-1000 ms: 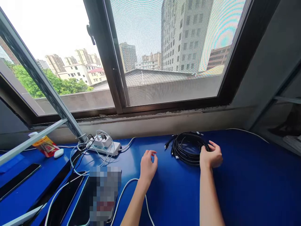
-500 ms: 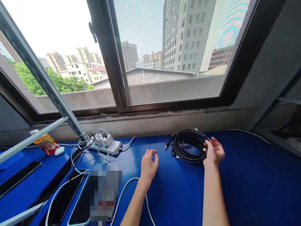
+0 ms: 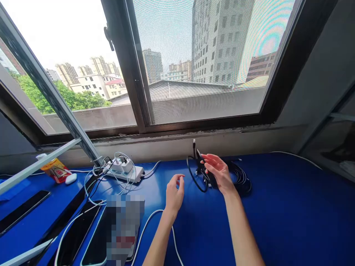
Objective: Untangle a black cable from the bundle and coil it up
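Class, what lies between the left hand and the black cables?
The head view shows only blue tabletop between the left hand and the black cables.

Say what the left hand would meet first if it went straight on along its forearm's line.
Probably the wall below the window, past a stretch of blue table. A loop of the black cables lies just right of the left hand's line and might be brushed first; depth is unclear.
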`<control>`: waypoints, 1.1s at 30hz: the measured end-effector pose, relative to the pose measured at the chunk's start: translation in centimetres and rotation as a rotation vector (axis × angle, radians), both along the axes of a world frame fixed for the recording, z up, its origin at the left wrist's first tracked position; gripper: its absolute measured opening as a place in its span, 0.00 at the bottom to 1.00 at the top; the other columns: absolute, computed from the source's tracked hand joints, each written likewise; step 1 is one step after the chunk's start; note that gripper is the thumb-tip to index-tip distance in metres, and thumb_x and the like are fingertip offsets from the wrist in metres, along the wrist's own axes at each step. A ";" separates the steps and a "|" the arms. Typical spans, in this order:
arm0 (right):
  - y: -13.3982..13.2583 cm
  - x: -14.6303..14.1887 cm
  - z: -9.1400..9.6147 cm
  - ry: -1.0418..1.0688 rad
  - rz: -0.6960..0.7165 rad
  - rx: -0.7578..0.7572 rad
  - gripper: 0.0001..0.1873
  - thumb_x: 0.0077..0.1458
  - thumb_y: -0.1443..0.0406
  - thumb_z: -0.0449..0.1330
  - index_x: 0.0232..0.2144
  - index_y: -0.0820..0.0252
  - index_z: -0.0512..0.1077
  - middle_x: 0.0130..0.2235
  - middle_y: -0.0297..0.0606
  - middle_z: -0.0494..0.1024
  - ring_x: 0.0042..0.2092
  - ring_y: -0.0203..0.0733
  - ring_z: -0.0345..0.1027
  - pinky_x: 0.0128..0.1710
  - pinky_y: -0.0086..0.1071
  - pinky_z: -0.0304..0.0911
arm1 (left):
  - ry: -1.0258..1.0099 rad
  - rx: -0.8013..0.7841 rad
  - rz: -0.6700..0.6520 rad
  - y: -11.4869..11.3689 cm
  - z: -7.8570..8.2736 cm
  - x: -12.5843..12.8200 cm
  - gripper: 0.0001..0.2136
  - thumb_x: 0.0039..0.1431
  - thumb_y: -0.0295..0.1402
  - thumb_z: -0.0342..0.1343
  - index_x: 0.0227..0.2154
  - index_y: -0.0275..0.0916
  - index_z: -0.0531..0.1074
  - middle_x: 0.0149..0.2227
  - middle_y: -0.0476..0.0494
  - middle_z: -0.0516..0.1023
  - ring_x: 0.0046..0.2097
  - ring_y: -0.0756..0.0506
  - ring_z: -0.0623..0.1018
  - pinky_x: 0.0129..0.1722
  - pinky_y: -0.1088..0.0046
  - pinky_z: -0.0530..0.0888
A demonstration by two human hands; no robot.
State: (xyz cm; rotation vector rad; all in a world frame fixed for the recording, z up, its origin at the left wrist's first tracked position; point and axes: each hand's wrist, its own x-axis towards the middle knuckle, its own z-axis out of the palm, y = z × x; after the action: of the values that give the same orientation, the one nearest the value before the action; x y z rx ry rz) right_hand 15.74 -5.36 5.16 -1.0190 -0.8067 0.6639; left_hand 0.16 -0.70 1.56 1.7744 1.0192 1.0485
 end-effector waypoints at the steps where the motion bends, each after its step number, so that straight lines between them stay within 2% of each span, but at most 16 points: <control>1: 0.2 -0.8 0.2 -0.037 0.078 -0.026 0.22 0.32 0.55 0.70 0.33 0.56 0.75 0.38 0.41 0.80 0.37 0.45 0.74 0.23 0.27 0.67 | -0.028 -0.033 0.003 0.1 0.0 0.0 0.16 0.59 0.41 0.43 0.31 0.40 0.74 0.28 0.45 0.76 0.30 0.46 0.73 0.32 0.71 0.70; 3: 0.5 -2.3 0.3 -0.116 0.223 -0.084 0.19 0.32 0.58 0.71 0.31 0.58 0.77 0.32 0.41 0.80 0.34 0.46 0.75 0.24 0.29 0.68 | -0.081 -0.117 0.013 0.6 -0.1 -0.1 0.24 0.61 0.45 0.36 0.29 0.38 0.74 0.26 0.43 0.76 0.30 0.45 0.74 0.31 0.70 0.71; 5: 1.0 -3.1 0.1 -0.178 0.307 -0.128 0.17 0.32 0.60 0.71 0.30 0.59 0.78 0.29 0.40 0.80 0.33 0.45 0.75 0.25 0.30 0.69 | -0.122 -0.216 0.027 1.3 -0.4 -0.3 0.29 0.61 0.48 0.31 0.27 0.36 0.74 0.23 0.41 0.75 0.28 0.45 0.75 0.27 0.70 0.70; 7: 1.3 -2.9 -0.4 -0.212 0.305 -0.146 0.17 0.35 0.60 0.71 0.31 0.60 0.78 0.30 0.39 0.80 0.33 0.44 0.75 0.26 0.30 0.69 | -0.153 -0.306 0.049 2.1 -0.6 -0.7 0.27 0.59 0.51 0.37 0.27 0.35 0.73 0.23 0.41 0.75 0.26 0.45 0.75 0.24 0.72 0.68; 10: 1.5 -1.4 -1.4 -0.235 0.203 -0.147 0.17 0.45 0.58 0.68 0.36 0.63 0.75 0.33 0.38 0.79 0.36 0.40 0.73 0.29 0.30 0.69 | -0.213 -0.392 0.100 2.8 -0.8 -1.2 0.20 0.51 0.50 0.52 0.30 0.35 0.71 0.26 0.41 0.77 0.26 0.47 0.74 0.22 0.75 0.66; 14: 1.5 0.3 -2.1 -0.289 0.115 -0.167 0.14 0.54 0.59 0.64 0.39 0.65 0.73 0.34 0.37 0.76 0.37 0.38 0.72 0.34 0.32 0.69 | -0.318 -0.448 0.131 3.0 -0.5 -1.7 0.22 0.44 0.48 0.60 0.35 0.34 0.70 0.25 0.44 0.77 0.27 0.48 0.73 0.23 0.76 0.65; 16: 1.4 0.1 -2.1 -0.330 0.139 -0.187 0.15 0.53 0.59 0.64 0.39 0.65 0.73 0.35 0.37 0.77 0.38 0.39 0.72 0.36 0.34 0.69 | -0.370 -0.459 0.132 2.9 -0.2 -1.7 0.24 0.42 0.49 0.62 0.36 0.33 0.70 0.23 0.45 0.76 0.25 0.49 0.72 0.23 0.76 0.65; 19: 1.6 -1.4 -1.8 -0.406 0.247 -0.224 0.17 0.45 0.60 0.68 0.38 0.63 0.76 0.35 0.39 0.78 0.38 0.42 0.73 0.34 0.33 0.68 | -0.449 -0.454 0.143 2.7 0.0 -1.4 0.29 0.38 0.52 0.63 0.37 0.33 0.71 0.21 0.47 0.74 0.24 0.49 0.71 0.22 0.76 0.63; 21: 1.8 -2.6 -1.8 -0.458 0.319 -0.250 0.17 0.39 0.63 0.69 0.35 0.60 0.77 0.35 0.39 0.79 0.39 0.44 0.73 0.34 0.33 0.68 | -0.502 -0.440 0.149 2.6 0.2 -1.3 0.31 0.34 0.53 0.64 0.38 0.33 0.71 0.21 0.48 0.74 0.24 0.50 0.71 0.23 0.75 0.64; 24: 2.2 -4.0 -2.1 -0.523 0.380 -0.284 0.17 0.34 0.69 0.68 0.34 0.58 0.78 0.34 0.37 0.80 0.39 0.45 0.73 0.40 0.35 0.67 | -0.568 -0.423 0.151 2.3 0.6 -1.1 0.32 0.31 0.53 0.65 0.37 0.34 0.71 0.22 0.50 0.73 0.25 0.50 0.70 0.28 0.74 0.67; 27: 2.5 -4.7 -2.7 -0.569 0.400 -0.292 0.24 0.33 0.72 0.68 0.39 0.58 0.78 0.34 0.36 0.80 0.39 0.44 0.73 0.43 0.37 0.67 | -0.605 -0.425 0.140 2.1 0.9 -1.1 0.30 0.31 0.52 0.66 0.35 0.35 0.72 0.25 0.48 0.75 0.26 0.50 0.70 0.28 0.75 0.66; 30: 2.7 -5.1 -3.0 -0.616 0.384 -0.275 0.31 0.32 0.74 0.69 0.44 0.57 0.75 0.34 0.34 0.79 0.38 0.43 0.73 0.41 0.34 0.68 | -0.628 -0.419 0.132 2.0 1.2 -1.3 0.26 0.31 0.50 0.67 0.31 0.35 0.73 0.29 0.46 0.76 0.29 0.50 0.70 0.28 0.76 0.66; 33: 2.9 -5.4 -3.1 -0.674 0.325 -0.254 0.25 0.36 0.76 0.66 0.41 0.58 0.76 0.31 0.33 0.78 0.34 0.40 0.73 0.37 0.32 0.69 | -0.654 -0.398 0.133 2.1 1.3 -1.5 0.23 0.31 0.48 0.68 0.27 0.36 0.72 0.28 0.47 0.75 0.29 0.51 0.70 0.30 0.77 0.66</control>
State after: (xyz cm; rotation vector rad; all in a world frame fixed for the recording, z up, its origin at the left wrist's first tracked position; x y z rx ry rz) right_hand 10.35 -2.48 2.06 -1.3855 -1.5275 0.7151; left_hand -1.30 1.44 2.88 0.9523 0.8525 1.2843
